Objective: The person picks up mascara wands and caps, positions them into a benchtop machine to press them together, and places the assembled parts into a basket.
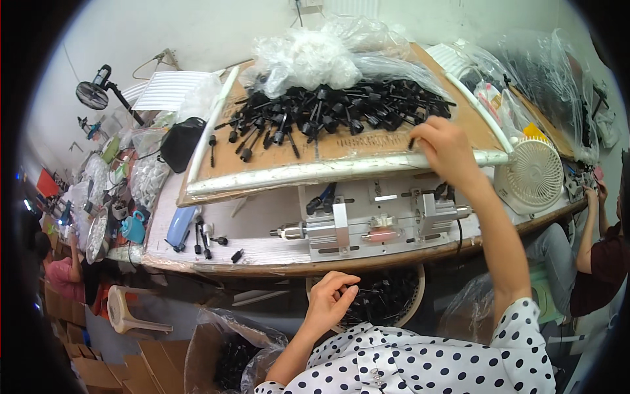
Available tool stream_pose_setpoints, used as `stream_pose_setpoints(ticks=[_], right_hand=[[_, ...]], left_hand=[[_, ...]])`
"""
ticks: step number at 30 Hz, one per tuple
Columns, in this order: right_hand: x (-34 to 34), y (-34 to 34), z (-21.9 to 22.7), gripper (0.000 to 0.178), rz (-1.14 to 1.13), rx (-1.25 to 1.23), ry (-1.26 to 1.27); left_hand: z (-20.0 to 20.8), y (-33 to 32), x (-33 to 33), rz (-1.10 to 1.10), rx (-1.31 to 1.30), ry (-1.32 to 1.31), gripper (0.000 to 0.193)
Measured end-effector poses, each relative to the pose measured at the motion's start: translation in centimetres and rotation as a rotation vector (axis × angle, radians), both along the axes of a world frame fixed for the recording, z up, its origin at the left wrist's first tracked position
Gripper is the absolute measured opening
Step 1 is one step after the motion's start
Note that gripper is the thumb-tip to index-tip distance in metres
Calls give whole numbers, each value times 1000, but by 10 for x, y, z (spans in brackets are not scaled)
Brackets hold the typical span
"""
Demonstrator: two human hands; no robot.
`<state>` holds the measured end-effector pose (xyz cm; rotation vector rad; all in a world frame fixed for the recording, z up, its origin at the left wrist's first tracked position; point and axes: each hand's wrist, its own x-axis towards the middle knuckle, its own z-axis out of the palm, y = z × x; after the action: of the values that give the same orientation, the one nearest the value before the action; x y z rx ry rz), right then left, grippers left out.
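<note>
Black plastic parts point(321, 108), with thick round heads and thin stems, lie heaped on a brown cardboard-covered board point(262, 171) with white edging. Over the front right of this board, my right hand point(446, 148) is closed in a pinch on a small black part point(411, 142), mostly covered by the fingers. My left hand point(330, 303) hovers in front of the bench edge, thumb and fingers drawn together; what they hold, if anything, is too small to name. Beneath it, a round tub point(420, 295) contains more black parts.
Under the board's front edge, a metal fixture point(328, 230) with two cylinders sits on the bench. A white fan point(531, 174) stands at right. Loose black parts point(207, 243) lie beside a blue object point(180, 223). People work at far left point(65, 276) and right point(597, 276).
</note>
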<state>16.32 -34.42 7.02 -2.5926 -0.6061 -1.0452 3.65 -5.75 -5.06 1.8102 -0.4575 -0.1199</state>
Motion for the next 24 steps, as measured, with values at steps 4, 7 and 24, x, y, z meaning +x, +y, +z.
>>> stream_pose_setpoints(ticks=[4,7,24], right_hand=[[36,-8,20,13,8,-268,167],[44,-15,30,12,45,-64,138],[11,-47,11,25,-183,-38,429]], left_hand=[[40,16,27,54,78,-279,12],[68,27,69,128,115,-559,12],[118,11,242,508,651,-733,18]])
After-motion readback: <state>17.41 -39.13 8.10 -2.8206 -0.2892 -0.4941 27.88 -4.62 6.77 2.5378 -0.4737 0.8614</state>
